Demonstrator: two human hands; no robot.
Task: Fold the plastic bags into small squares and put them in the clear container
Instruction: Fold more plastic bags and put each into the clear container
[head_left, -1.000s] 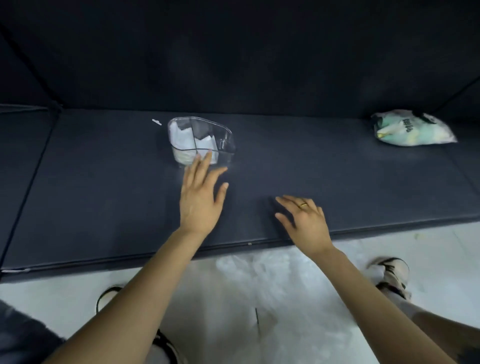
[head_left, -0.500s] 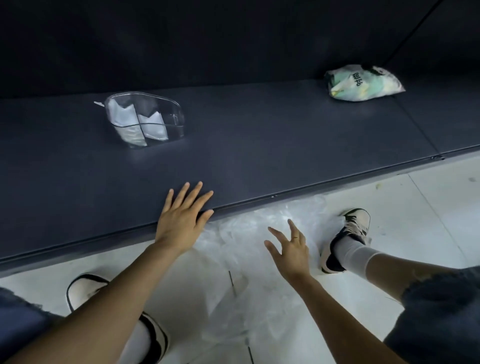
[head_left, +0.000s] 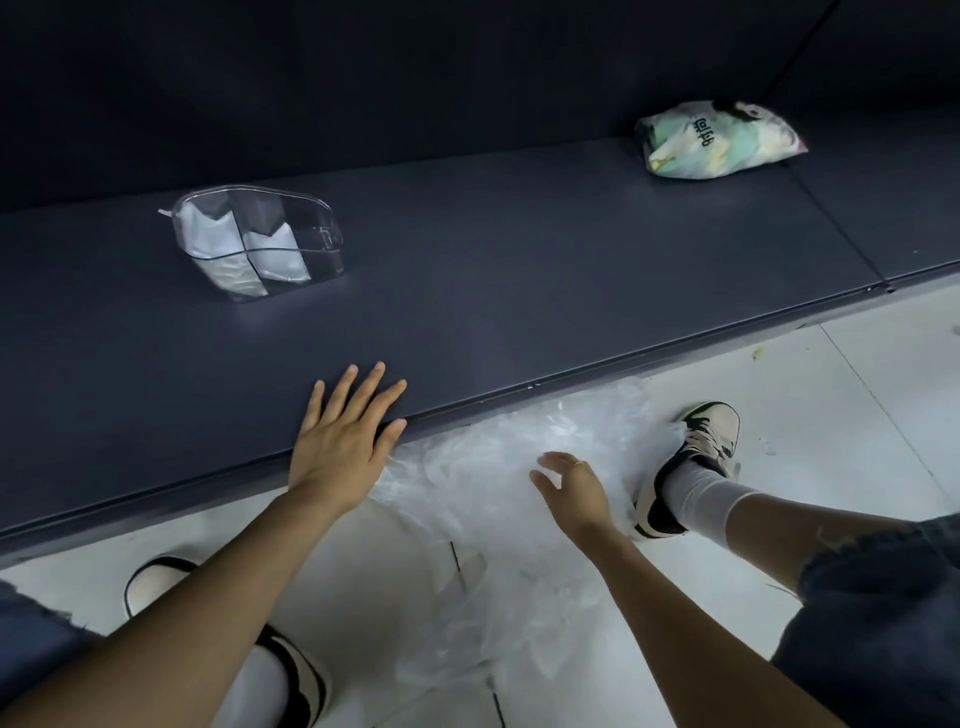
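A clear container (head_left: 317, 236) stands on the dark platform (head_left: 519, 291) at the back left, with folded white bags (head_left: 275, 254) inside two of its sections. A heap of crumpled clear plastic bags (head_left: 498, 467) lies on the white floor below the platform's front edge. My left hand (head_left: 343, 441) lies flat on the platform's edge, fingers spread. My right hand (head_left: 574, 491) hovers over the heap, fingers loosely bent and holding nothing.
A stuffed green-and-white printed bag (head_left: 717, 137) lies on the platform at the far right. My two feet in black-and-white shoes (head_left: 691, 457) stand on the tiled floor either side of the heap. A seam splits the platform at the right.
My right hand has left the platform and dropped down to the bag heap on the floor. My left hand slid back from the container to the platform's edge. The view tilted downward.
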